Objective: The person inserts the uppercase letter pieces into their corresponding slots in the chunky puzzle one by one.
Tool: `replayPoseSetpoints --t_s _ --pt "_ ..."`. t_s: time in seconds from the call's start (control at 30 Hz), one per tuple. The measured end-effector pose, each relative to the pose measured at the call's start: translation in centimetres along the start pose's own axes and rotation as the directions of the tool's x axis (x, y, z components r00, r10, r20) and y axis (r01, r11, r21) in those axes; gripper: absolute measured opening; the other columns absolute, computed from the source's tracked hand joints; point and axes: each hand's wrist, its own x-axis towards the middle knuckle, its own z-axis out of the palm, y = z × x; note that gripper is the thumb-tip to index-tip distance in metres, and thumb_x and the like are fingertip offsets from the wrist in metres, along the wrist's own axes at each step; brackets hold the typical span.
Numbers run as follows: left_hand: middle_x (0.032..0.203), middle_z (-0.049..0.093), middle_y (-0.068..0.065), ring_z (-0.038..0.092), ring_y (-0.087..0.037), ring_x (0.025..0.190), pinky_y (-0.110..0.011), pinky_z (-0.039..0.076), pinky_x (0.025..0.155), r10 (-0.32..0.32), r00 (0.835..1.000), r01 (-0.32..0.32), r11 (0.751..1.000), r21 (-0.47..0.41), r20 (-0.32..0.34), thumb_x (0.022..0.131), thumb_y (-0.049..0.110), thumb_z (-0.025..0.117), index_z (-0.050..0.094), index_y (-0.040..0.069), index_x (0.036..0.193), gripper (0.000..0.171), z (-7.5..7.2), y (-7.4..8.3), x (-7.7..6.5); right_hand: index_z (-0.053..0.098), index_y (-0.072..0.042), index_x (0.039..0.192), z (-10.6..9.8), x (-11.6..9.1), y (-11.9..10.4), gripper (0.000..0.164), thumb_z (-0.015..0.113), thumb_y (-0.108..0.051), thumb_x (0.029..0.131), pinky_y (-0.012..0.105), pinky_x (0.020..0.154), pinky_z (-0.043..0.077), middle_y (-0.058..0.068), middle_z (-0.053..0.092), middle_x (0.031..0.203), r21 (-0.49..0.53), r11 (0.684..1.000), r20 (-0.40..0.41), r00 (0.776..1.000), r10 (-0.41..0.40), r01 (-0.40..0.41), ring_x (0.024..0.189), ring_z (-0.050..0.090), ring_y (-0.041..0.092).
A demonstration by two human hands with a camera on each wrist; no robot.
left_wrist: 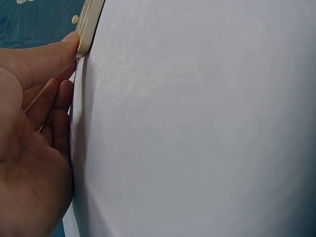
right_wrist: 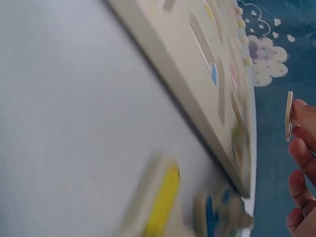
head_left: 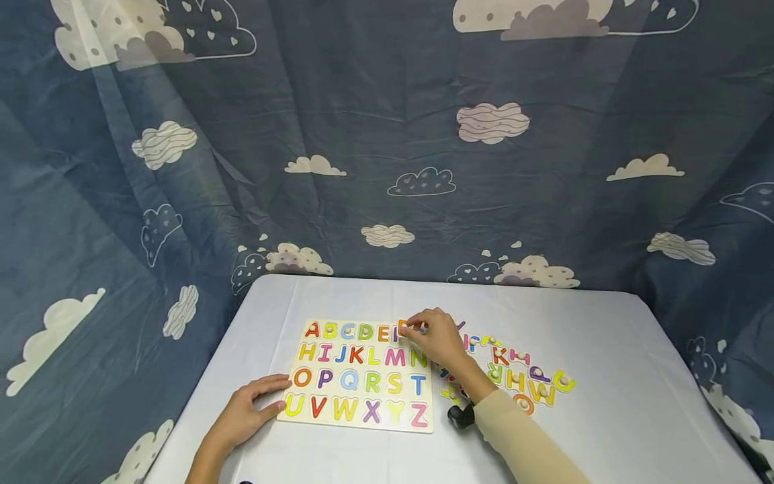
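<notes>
A wooden alphabet board (head_left: 363, 395) lies on the white table, its coloured letters running in rows. My left hand (head_left: 248, 407) is at the board's lower left, finger and thumb tips touching its edge. In the left wrist view, the thumb (left_wrist: 47, 61) rests at the board's corner (left_wrist: 88, 34). Over the right part of the top row, my right hand (head_left: 437, 336) pinches an orange letter piece (head_left: 402, 327) by its back side. That piece (right_wrist: 289, 116) appears edge-on in the right wrist view; fingers partly hide its shape.
Loose knobbed letters lie right of the board, among them a red K (head_left: 499, 355), a yellow W (head_left: 542, 392) and an orange O (head_left: 523, 404). Some sit under or behind the right forearm. A black device (head_left: 461, 417) is at the right wrist. Cloud-patterned cloth (head_left: 375, 121) hangs behind.
</notes>
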Motion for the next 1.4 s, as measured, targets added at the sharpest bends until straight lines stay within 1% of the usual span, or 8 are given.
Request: replayPoseSetpoints --t_s 0.2,0.3,0.53,0.63,0.83,0.97,1.2,1.4 --pt "0.142 0.065 0.003 0.048 -0.032 0.145 -0.058 0.033 0.122 0.009 1.000 -0.009 1.000 0.016 -0.010 0.087 0.021 0.083 0.076 0.025 0.122 0.036 0.2 -0.1 0.3 0.083 -0.019 0.093 1.9 0.5 -0.6 0.021 0.086 -0.038 0.084 0.027 0.068 0.041 -0.010 0.067 0.077 0.023 0.999 0.026 0.999 0.035 -0.035 0.073 0.049 0.010" --pt "0.141 0.065 0.007 0.049 -0.027 0.145 -0.055 0.033 0.123 -0.011 1.000 0.011 1.000 0.013 -0.010 0.086 0.020 0.084 0.076 0.028 0.121 0.036 0.3 -0.3 0.3 0.083 -0.019 0.094 2.8 0.7 -0.8 0.022 0.085 -0.038 0.085 0.029 0.068 0.043 -0.009 0.068 0.079 0.015 0.998 0.041 0.998 0.055 -0.055 0.073 0.049 0.011" --pt "0.141 0.066 0.003 0.050 -0.030 0.143 -0.056 0.035 0.122 0.011 1.000 -0.011 1.000 0.001 -0.009 0.087 0.022 0.083 0.077 0.025 0.121 0.035 0.3 -0.1 0.0 0.083 -0.019 0.093 4.5 1.2 -1.3 0.020 0.083 -0.038 0.087 0.041 0.090 0.052 -0.007 0.071 0.083 -0.027 0.998 0.034 0.998 0.059 -0.058 0.076 0.054 0.012" --pt "0.141 0.066 0.002 0.049 -0.031 0.144 -0.058 0.034 0.122 0.012 1.000 -0.012 1.000 -0.010 -0.007 0.087 0.022 0.083 0.076 0.025 0.122 0.035 0.3 0.0 0.0 0.082 -0.020 0.093 4.9 1.3 -1.4 0.020 0.083 -0.039 0.087 0.041 0.092 0.052 -0.008 0.068 0.080 -0.035 0.997 0.039 0.996 0.076 -0.075 0.075 0.054 0.012" --pt "0.142 0.065 0.005 0.048 -0.029 0.145 -0.056 0.033 0.123 -0.007 1.000 0.007 1.000 0.002 -0.011 0.086 0.020 0.083 0.077 0.026 0.121 0.036 0.2 -0.1 -0.1 0.081 -0.021 0.091 5.3 1.3 -1.7 0.020 0.084 -0.040 0.086 0.032 0.075 0.044 -0.009 0.064 0.076 -0.023 0.994 0.053 0.993 0.108 -0.107 0.074 0.051 0.011" --pt "0.141 0.065 0.004 0.049 -0.030 0.145 -0.056 0.034 0.123 0.007 1.000 -0.007 1.000 0.011 -0.018 0.086 0.018 0.083 0.077 0.025 0.121 0.036 0.1 -0.2 0.0 0.081 -0.021 0.089 5.5 1.4 -2.0 0.019 0.083 -0.040 0.087 0.030 0.075 0.042 -0.010 0.064 0.075 -0.034 0.995 0.063 0.993 0.096 -0.094 0.075 0.051 0.011" --pt "0.142 0.065 0.002 0.049 -0.032 0.145 -0.058 0.032 0.123 0.011 1.000 -0.011 1.000 -0.017 -0.013 0.087 0.019 0.082 0.077 0.023 0.121 0.035 0.0 0.3 -0.1 0.080 -0.019 0.088 5.6 1.3 -2.1 0.019 0.085 -0.038 0.086 0.034 0.080 0.045 -0.010 0.062 0.071 -0.053 0.992 0.060 0.992 0.115 -0.112 0.073 0.049 0.012" --pt "0.142 0.065 0.001 0.049 -0.032 0.145 -0.058 0.032 0.123 0.010 1.000 -0.010 1.000 -0.016 -0.012 0.087 0.019 0.082 0.077 0.023 0.121 0.034 0.1 0.2 -0.1 0.079 -0.019 0.087 5.4 1.2 -2.2 0.019 0.086 -0.036 0.085 0.033 0.075 0.041 -0.009 0.059 0.069 -0.059 0.994 0.063 0.993 0.097 -0.093 0.071 0.049 0.011"
